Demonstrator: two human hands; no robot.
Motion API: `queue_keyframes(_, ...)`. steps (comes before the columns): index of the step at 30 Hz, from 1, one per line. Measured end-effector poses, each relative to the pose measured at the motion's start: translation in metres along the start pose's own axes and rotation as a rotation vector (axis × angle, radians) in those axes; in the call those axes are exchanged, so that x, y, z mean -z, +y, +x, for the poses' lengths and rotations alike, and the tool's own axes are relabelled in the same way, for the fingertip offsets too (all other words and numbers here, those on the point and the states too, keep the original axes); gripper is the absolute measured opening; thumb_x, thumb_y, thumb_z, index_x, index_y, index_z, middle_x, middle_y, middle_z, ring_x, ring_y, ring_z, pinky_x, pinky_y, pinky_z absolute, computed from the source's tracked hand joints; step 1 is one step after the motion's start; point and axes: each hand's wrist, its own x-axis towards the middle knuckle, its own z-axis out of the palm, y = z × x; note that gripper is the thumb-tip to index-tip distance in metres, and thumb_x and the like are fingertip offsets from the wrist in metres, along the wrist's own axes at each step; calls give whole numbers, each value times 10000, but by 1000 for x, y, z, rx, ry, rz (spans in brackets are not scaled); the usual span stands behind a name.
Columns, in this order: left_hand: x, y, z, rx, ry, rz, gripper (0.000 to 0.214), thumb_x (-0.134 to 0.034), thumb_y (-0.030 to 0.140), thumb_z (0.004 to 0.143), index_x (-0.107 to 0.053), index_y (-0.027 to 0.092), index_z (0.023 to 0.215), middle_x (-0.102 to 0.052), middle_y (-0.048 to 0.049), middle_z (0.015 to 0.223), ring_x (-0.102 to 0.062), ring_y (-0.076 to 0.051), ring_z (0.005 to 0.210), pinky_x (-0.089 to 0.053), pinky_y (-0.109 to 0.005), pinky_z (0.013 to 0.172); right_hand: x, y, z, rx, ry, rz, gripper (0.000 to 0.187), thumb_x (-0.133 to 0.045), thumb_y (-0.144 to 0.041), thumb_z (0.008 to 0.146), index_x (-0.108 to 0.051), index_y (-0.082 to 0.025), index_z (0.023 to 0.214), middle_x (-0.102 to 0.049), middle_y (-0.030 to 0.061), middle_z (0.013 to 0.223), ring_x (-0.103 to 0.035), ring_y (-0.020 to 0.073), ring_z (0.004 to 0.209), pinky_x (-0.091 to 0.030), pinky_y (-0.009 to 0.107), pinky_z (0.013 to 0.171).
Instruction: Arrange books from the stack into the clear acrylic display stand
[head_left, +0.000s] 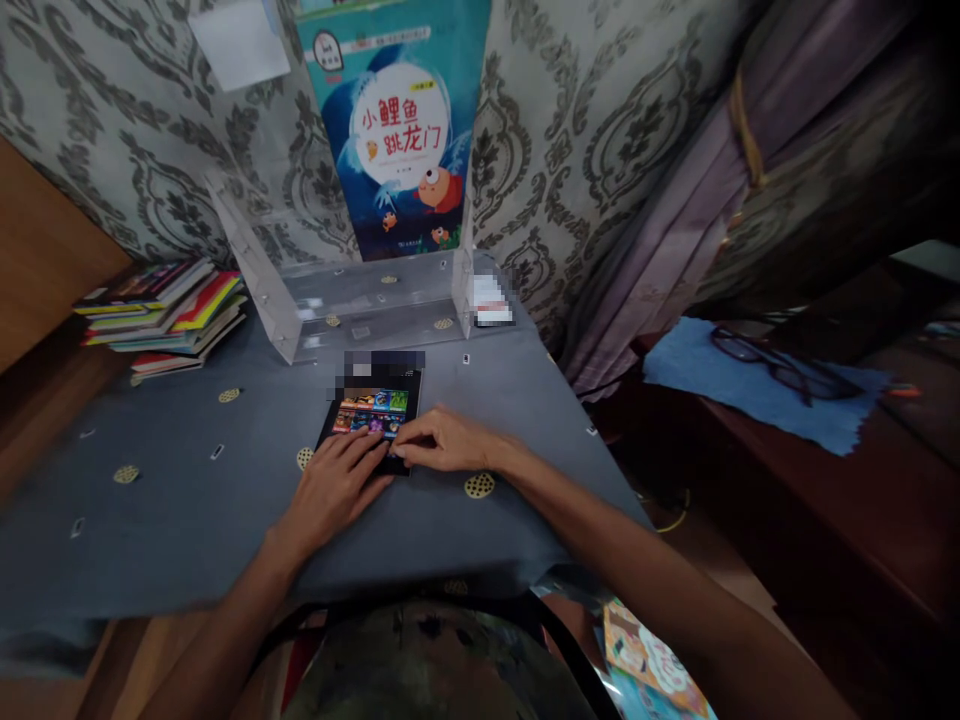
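A dark, flat, rectangular item (370, 412) with rows of small colourful pictures lies on the cloth-covered table; whether it is a booklet or a card sheet I cannot tell. Part of its top is blurred out. My left hand (335, 482) rests flat over its lower left part, fingers stretched out. At its lower right edge is my right hand (444, 440), with thumb and fingertips drawn together in a pinch. What lies between those fingertips, if anything, is too small to make out. Both hands hide the lower part of the item.
Behind it stands a clear plastic rack (375, 320), with a blue picture book (405, 130) upright at the back. Stacked books (169, 310) sit at the left of the grey tablecloth (187, 500). Glasses (780, 365) lie on a blue cloth (697, 370) to the right.
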Motion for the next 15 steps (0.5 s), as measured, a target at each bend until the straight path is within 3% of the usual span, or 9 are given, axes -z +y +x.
queue_keyframes(6, 0, 1, 0, 24, 8, -9, 349, -495, 381, 1008, -649, 175, 1245, -685, -117, 1256, -628, -272, 1151, -528, -453, 963, -3, 3, -1, 1, 41, -26, 275, -530, -263, 934, -699, -142, 755, -659, 2, 663, -515, 97, 577, -360, 220, 580)
queue_keyframes(11, -3, 1, -2, 36, 7, -19, 332, -499, 354, 1005, -650, 184, 1247, -679, -116, 1260, -612, -273, 1172, -514, -460, 977, 2, 13, 0, -120, 239, -158, 260, -535, -253, 943, -749, -146, 841, -633, -12, 640, -491, 98, 576, -326, 223, 575)
queue_keyframes(15, -2, 3, -4, 18, -15, -28, 316, -517, 336, 992, -659, 230, 1254, -659, -115, 1280, -592, -280, 1188, -493, -473, 988, 6, 22, 1, -182, 368, -276, 233, -544, -236, 940, -761, -173, 997, -739, 25, 810, -570, 118, 637, -385, 238, 637)
